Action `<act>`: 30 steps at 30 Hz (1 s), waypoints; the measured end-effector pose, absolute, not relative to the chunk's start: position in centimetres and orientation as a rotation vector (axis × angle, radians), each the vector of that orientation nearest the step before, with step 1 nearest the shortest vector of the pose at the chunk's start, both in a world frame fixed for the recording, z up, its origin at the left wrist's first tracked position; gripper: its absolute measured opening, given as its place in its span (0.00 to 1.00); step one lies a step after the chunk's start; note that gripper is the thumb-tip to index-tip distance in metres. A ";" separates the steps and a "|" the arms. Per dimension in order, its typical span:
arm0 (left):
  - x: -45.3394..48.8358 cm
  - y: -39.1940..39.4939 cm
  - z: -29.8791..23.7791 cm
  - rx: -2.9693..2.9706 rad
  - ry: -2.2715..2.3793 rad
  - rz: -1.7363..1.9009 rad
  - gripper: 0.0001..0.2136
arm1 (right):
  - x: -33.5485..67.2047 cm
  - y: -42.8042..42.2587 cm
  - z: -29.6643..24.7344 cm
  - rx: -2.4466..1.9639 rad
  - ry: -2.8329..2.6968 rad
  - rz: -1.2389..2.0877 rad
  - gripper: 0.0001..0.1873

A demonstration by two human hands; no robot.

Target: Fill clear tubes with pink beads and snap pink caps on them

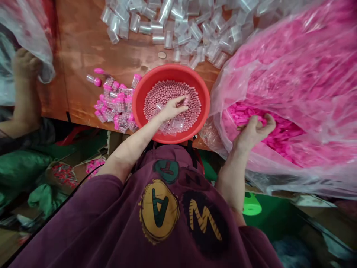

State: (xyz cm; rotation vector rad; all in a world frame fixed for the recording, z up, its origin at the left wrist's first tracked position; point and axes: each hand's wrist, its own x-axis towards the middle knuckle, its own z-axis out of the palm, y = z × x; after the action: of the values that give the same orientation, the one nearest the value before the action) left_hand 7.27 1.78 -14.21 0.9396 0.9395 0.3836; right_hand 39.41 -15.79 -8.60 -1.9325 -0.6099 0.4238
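Pink beads (167,88) fill a red basin (138,102), the left hand (173,108) over them.
Its thumb and finger nearly meet; I can't tell what they grip. Capped vials (119,102) lie left; the right hand (251,133) curls above pink pieces (283,143) in a bag (306,78), its grip unclear.

Shows small, round pink beads (167,90) heaped in a red bowl (171,72), with clear tubes (175,127) lying over them at the near side. Has bright pink pieces (282,146) loose inside an open, see-through bag (237,80).
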 end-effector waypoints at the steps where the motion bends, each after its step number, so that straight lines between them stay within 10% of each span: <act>1: 6.9 1.5 -13.8 0.872 0.905 0.401 0.32 | 37.6 -14.9 -7.8 -1.880 -0.548 0.391 0.21; 14: 4.0 0.9 -3.4 0.292 0.843 0.370 0.03 | 23.4 -5.7 -2.9 -1.655 -1.289 0.954 0.13; 30: 1.1 -0.1 -2.7 0.271 0.957 0.310 0.08 | 22.5 -6.8 -4.9 -1.791 -1.290 1.221 0.21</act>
State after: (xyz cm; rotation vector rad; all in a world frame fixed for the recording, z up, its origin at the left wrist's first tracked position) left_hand 1.12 -0.06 -2.71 0.2713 0.9571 0.3100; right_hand 22.53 -6.83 -4.90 -1.7908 -1.2897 1.2212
